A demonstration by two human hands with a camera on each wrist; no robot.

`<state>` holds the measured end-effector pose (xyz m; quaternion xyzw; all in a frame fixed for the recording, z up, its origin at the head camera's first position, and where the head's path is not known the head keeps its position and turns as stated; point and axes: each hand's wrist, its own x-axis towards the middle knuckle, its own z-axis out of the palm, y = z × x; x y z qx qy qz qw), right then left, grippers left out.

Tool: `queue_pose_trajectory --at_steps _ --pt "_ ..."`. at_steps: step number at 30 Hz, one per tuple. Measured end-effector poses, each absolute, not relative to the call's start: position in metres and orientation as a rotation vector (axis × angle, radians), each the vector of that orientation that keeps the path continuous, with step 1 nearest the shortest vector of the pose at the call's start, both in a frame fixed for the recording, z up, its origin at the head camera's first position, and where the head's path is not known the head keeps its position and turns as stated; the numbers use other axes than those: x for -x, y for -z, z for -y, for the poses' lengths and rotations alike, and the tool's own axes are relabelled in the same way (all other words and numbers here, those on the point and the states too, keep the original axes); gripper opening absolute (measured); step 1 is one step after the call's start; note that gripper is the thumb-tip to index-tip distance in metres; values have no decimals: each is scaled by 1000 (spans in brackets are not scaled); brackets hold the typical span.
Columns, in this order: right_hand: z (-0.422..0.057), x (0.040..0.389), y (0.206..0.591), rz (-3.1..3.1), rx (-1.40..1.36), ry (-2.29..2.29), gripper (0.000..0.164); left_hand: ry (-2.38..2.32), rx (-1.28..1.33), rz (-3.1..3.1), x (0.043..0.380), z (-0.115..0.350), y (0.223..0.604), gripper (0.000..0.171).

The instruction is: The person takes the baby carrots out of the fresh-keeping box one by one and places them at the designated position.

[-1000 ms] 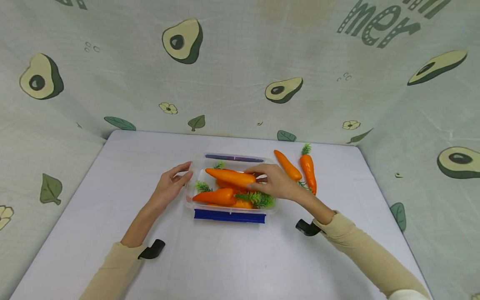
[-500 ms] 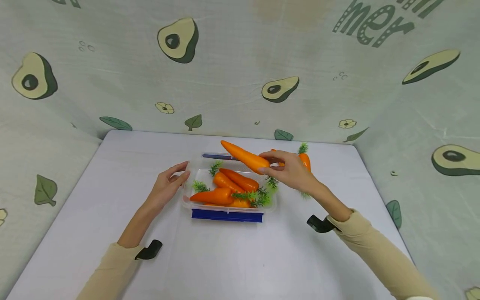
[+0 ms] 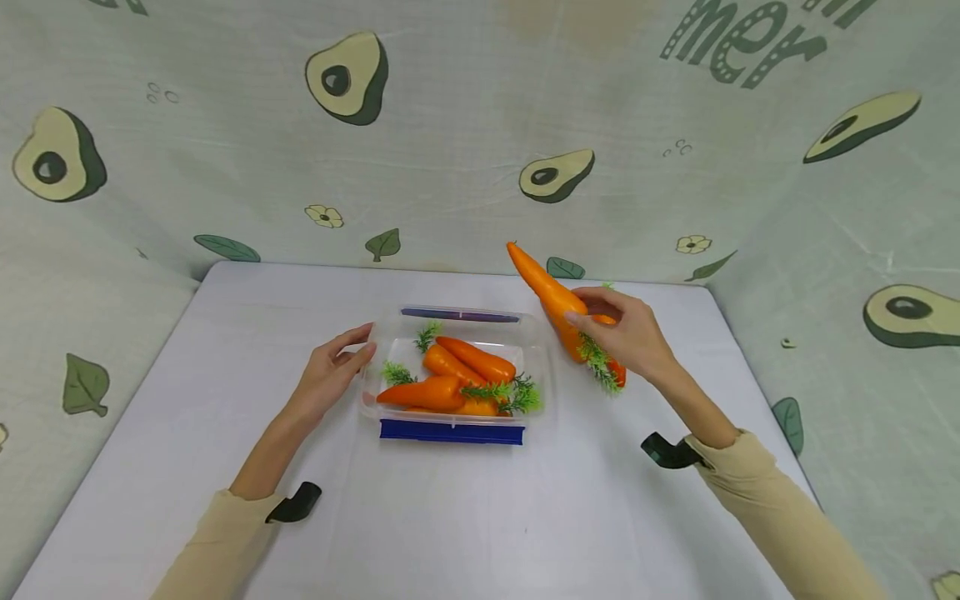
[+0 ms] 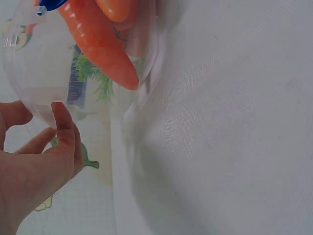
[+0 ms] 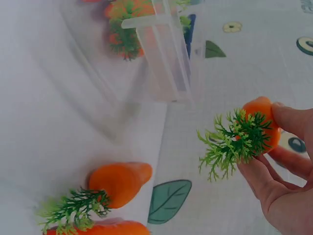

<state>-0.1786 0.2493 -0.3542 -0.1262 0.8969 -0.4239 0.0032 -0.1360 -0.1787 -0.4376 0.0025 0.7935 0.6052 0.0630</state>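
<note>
A clear plastic food container (image 3: pixel 536 333) with blue clips holds several orange toy carrots (image 3: pixel 431 393) with green tops. My left hand (image 3: pixel 335 367) is at its left end; in the left wrist view the thumb and fingers lie on either side of the container's edge. My right hand (image 3: pixel 622 329) pinches another carrot (image 3: pixel 551 292) by its thick end, to the right of the container. Its tip points up and away, and the leafy top hangs below my fingers in the right wrist view. Two carrots (image 5: pixel 117 183) lie on the table beneath, partly hidden by my right hand in the head view.
The white table (image 3: pixel 450 517) ends at the back against a cloth (image 3: pixel 450 167) printed with avocados and leaves, which also rises at both sides. The container's blue front clip (image 3: pixel 450 432) sticks out toward me.
My right hand has lifted the carrot out of the container and carried it right, over the carrots on the table, its tip turning upward. My left hand stays at the container.
</note>
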Motion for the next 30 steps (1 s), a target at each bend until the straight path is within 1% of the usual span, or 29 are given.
queue_pose_trajectory --at_steps 8,15,30 --pt "-280 180 370 -2881 255 1362 51 -1837 -3 -2382 137 179 438 58" --pt "-307 176 388 -2928 86 1359 59 -1840 -7 -2382 137 178 439 58" --pt "-350 166 429 -2911 -359 1400 67 -1850 -9 -2373 137 179 439 57"
